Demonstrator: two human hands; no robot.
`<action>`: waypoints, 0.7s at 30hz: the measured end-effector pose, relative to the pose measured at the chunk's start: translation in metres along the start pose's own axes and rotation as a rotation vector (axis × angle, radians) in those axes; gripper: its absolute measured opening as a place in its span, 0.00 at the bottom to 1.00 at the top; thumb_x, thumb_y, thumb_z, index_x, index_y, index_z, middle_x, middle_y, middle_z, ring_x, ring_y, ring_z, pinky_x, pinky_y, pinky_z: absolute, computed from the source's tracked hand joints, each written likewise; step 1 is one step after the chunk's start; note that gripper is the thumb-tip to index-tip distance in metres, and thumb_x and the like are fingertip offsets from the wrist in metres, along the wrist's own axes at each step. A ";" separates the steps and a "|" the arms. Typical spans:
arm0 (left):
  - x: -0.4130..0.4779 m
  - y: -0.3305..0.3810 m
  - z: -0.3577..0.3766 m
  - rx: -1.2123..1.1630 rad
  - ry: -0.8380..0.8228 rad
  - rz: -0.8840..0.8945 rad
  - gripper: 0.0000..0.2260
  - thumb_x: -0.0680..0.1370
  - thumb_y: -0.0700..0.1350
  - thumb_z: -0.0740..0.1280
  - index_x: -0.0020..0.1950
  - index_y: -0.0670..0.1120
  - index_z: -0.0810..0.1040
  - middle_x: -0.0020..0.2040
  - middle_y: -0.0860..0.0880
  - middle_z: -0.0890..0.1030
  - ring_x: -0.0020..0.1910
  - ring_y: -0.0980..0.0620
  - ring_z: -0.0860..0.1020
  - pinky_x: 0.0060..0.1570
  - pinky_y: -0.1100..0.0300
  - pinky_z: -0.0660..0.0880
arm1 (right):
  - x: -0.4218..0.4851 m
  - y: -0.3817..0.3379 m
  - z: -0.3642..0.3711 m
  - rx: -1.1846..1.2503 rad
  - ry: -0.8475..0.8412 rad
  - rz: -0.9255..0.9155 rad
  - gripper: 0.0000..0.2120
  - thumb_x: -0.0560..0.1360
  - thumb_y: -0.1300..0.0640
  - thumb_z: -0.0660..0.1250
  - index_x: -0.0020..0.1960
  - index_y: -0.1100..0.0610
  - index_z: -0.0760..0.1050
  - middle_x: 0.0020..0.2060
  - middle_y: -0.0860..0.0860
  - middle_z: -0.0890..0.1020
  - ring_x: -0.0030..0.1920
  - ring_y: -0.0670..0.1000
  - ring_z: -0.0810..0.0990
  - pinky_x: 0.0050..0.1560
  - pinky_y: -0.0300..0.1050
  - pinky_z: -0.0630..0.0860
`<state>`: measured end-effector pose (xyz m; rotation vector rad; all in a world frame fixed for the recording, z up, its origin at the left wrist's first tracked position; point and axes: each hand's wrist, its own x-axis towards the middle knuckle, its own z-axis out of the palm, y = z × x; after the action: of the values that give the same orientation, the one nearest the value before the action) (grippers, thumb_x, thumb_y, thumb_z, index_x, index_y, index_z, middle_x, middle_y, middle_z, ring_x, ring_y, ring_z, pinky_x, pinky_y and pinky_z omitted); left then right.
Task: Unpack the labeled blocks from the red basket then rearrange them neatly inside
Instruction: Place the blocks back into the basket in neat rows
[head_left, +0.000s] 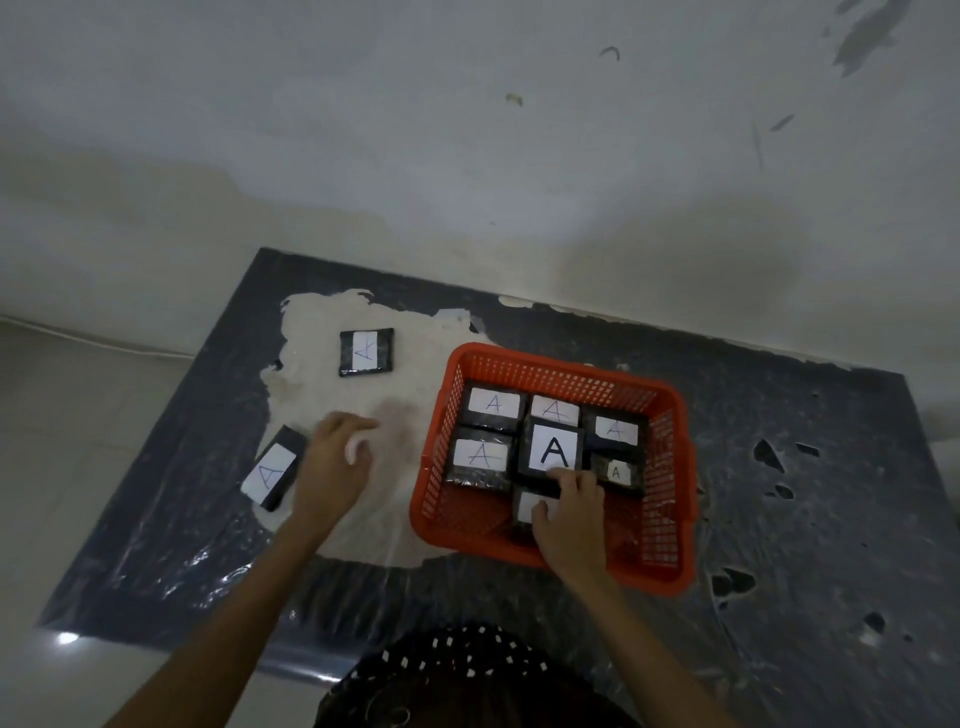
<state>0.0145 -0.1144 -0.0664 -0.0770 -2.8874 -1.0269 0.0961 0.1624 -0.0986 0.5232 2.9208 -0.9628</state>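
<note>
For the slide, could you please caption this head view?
Right hand sets black labeled block in red plastic basket; left hand beside another block.

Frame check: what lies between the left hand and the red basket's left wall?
Nothing in the head view: between the left hand and the red basket there is only bare table, a pale worn patch of its surface. Both loose labeled blocks lie elsewhere.

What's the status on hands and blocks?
Right hand in red basket, fingers on a block. Left hand open on mat between two loose blocks. Nothing blocking.
</note>
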 end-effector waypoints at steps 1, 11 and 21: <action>-0.002 -0.022 -0.004 0.113 0.018 -0.110 0.15 0.72 0.37 0.68 0.58 0.44 0.77 0.58 0.42 0.77 0.57 0.43 0.74 0.58 0.50 0.72 | 0.000 0.002 0.001 0.008 -0.002 0.001 0.19 0.71 0.59 0.66 0.61 0.52 0.68 0.58 0.51 0.67 0.55 0.45 0.61 0.55 0.41 0.66; 0.000 -0.082 -0.036 0.231 -0.191 -0.418 0.25 0.68 0.34 0.72 0.65 0.36 0.72 0.57 0.32 0.77 0.53 0.34 0.76 0.55 0.43 0.74 | 0.000 0.009 0.002 0.081 0.004 0.029 0.17 0.71 0.59 0.66 0.58 0.51 0.68 0.57 0.49 0.66 0.56 0.45 0.63 0.55 0.42 0.66; -0.014 0.076 0.006 0.068 -0.502 0.383 0.26 0.70 0.59 0.64 0.64 0.49 0.66 0.56 0.51 0.72 0.46 0.56 0.74 0.42 0.69 0.72 | 0.002 0.014 0.000 0.188 0.020 0.107 0.17 0.70 0.62 0.66 0.57 0.51 0.69 0.56 0.49 0.66 0.56 0.48 0.66 0.54 0.44 0.67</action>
<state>0.0335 -0.0517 -0.0241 -0.9707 -3.1284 -0.9384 0.0987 0.1740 -0.1071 0.6925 2.8006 -1.2311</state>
